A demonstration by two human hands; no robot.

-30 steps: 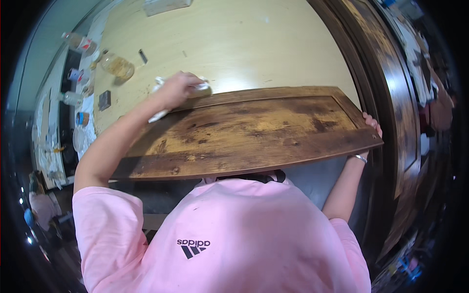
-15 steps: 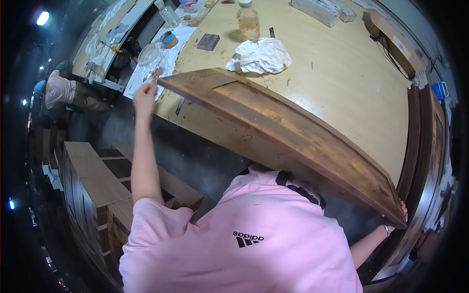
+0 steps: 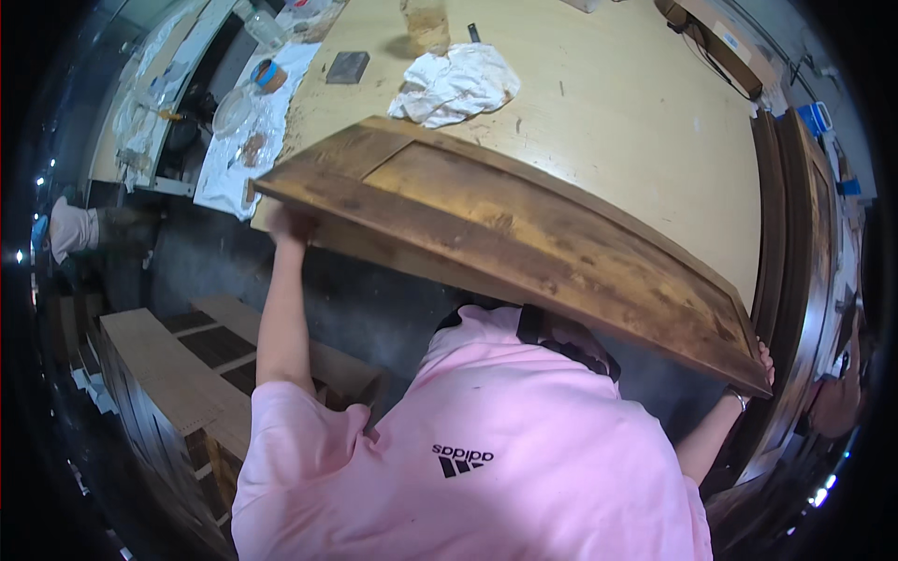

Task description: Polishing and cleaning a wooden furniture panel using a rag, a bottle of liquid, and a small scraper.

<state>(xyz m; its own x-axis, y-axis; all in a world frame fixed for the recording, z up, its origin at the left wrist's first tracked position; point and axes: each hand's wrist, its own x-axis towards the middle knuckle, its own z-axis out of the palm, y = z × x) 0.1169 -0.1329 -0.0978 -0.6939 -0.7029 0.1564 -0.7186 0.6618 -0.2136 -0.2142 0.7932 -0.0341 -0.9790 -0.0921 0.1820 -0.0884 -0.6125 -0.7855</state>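
A brown-stained wooden panel door with a recessed centre and a raised frame lies slantwise in front of me, over the near part of the table. My right hand grips its right end, fingers curled over the edge. At the left end, my left hand is against the near edge from below; it is smeared by motion and its fingers are hidden. Beyond the panel are a crumpled white cloth, a dark grey block and a jar with brownish stains.
Several similar dark wooden panels stand upright at the right. Left of the table are a plastic-covered surface with a round tub and a clear bottle. Cardboard-topped stacks stand at lower left. Another person is farther off left.
My left hand has come from beside the panel's left corner to under its near edge. The panel's right end sits slightly higher in view, my right hand still on it. The view has shifted.
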